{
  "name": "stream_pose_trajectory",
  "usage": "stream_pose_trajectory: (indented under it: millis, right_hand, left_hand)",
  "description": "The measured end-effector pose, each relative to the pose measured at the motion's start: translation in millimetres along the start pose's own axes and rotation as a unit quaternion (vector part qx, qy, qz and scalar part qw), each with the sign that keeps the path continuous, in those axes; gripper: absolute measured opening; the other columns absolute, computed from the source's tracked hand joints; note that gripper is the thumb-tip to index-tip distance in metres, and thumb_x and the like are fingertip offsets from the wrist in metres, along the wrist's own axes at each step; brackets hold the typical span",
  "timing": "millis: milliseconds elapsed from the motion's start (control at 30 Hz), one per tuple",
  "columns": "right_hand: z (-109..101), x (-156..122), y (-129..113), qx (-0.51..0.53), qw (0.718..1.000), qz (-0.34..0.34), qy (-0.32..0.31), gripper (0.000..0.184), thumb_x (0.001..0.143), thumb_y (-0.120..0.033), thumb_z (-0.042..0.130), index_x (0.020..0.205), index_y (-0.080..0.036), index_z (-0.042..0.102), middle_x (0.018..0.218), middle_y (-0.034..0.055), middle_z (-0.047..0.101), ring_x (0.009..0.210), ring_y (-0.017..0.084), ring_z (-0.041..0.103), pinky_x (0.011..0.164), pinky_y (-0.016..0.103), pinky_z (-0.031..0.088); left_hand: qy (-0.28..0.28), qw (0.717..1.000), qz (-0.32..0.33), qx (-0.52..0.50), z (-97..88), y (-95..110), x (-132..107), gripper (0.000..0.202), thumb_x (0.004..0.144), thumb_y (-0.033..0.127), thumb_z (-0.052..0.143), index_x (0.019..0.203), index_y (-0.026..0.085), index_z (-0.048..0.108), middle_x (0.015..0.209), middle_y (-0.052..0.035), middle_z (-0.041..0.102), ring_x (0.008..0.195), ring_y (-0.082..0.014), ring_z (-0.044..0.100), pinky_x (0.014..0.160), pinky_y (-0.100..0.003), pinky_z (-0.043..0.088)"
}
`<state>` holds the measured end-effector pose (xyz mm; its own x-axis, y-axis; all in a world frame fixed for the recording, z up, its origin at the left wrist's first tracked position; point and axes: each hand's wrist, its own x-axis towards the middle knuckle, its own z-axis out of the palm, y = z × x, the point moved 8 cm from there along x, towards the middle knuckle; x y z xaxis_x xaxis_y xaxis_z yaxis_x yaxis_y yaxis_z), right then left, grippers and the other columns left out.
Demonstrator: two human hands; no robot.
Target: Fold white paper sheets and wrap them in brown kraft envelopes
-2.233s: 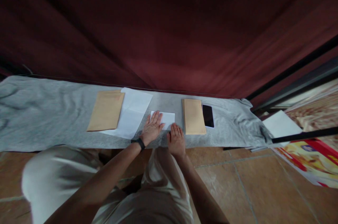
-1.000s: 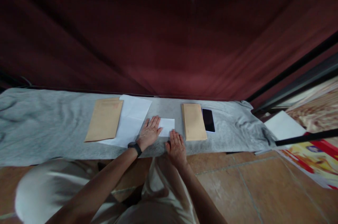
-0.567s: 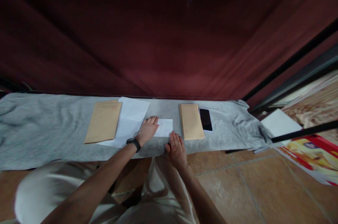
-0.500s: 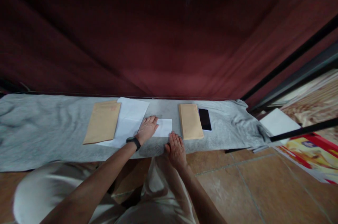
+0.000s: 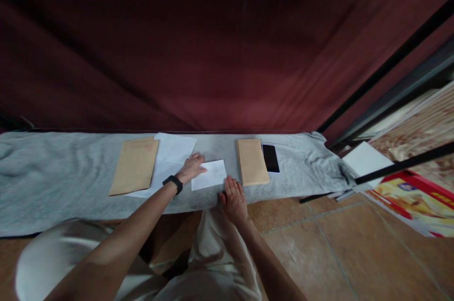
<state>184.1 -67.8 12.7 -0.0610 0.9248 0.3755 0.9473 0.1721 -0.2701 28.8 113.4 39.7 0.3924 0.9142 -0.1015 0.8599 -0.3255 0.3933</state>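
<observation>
A small folded sheet of white paper (image 5: pixel 211 175) lies on the grey cloth, slightly turned, its left side nearer to me. My left hand (image 5: pixel 192 167), a dark band on its wrist, rests over the paper's upper left edge, thumb apart from the fingers and touching the paper. My right hand (image 5: pixel 235 198) lies open at the cloth's front edge, fingertips by the paper's lower right corner. Larger white sheets (image 5: pixel 173 147) spread partly beneath my left hand. Brown envelopes (image 5: pixel 136 166) overlap those sheets on the left. A second stack of brown envelopes (image 5: pixel 251 161) sits to the right.
A dark-screened phone (image 5: pixel 271 158) lies beside the right envelope stack. The grey cloth (image 5: pixel 71 173) covers a long narrow surface, with a dark red curtain (image 5: pixel 213 78) behind it. Black bars (image 5: pixel 400 168), a white board and a red-yellow box (image 5: pixel 411 201) stand at the right.
The folded paper has turned, its left end swinging towards me. My left hand has shifted left to its upper edge, uncovering more of it. My right hand has barely moved.
</observation>
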Motion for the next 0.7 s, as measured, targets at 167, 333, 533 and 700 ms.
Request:
stream_pose_trajectory:
  millis: [167,333,533,700]
  right_hand:
    - [1,3,3,0.020,1.000,0.006,0.004,0.051,0.103,-0.032,0.045,0.148,-0.009,0.047,0.151,0.0168,0.053,0.142,0.027,0.045,0.119,0.047,0.034]
    - [-1,10,-1,0.042,0.999,0.002,0.009,0.054,0.099,-0.024,0.046,0.152,-0.010,0.043,0.152,0.0169,0.050,0.143,0.027,0.043,0.117,0.047,0.038]
    - [-4,21,-35,0.081,0.994,-0.070,-0.029,0.065,0.091,-0.012,0.047,0.155,-0.011,0.038,0.160,0.0121,0.041,0.149,0.024,0.035,0.122,0.046,0.031]
    - [-14,41,-32,0.219,0.975,0.001,-0.046,0.055,0.089,-0.007,0.044,0.142,-0.016,0.058,0.145,0.0092,0.060,0.137,0.022,0.051,0.123,0.042,0.031]
  left_hand:
    - [-0.010,0.994,-0.028,-0.108,-0.9,-11,-20,0.009,0.078,0.023,0.064,0.081,0.022,0.056,0.081,-0.0020,0.064,0.081,-0.0216,0.062,0.076,-0.031,0.044]
    - [-0.006,0.967,-0.066,-0.246,4.3,-23,-45,0.020,0.075,0.036,0.063,0.072,0.021,0.049,0.064,0.0030,0.055,0.065,-0.0179,0.056,0.062,-0.028,0.041]
    - [-0.028,0.869,-0.118,-0.480,14.3,-24,-82,0.041,0.064,0.050,0.077,0.078,0.017,0.058,0.067,0.0010,0.061,0.061,-0.0165,0.058,0.056,-0.026,0.040]
    - [-0.011,0.751,-0.189,-0.633,18.4,-27,-93,0.044,0.059,0.040,0.089,0.088,0.017,0.064,0.077,-0.0015,0.069,0.069,-0.0174,0.064,0.061,-0.026,0.047]
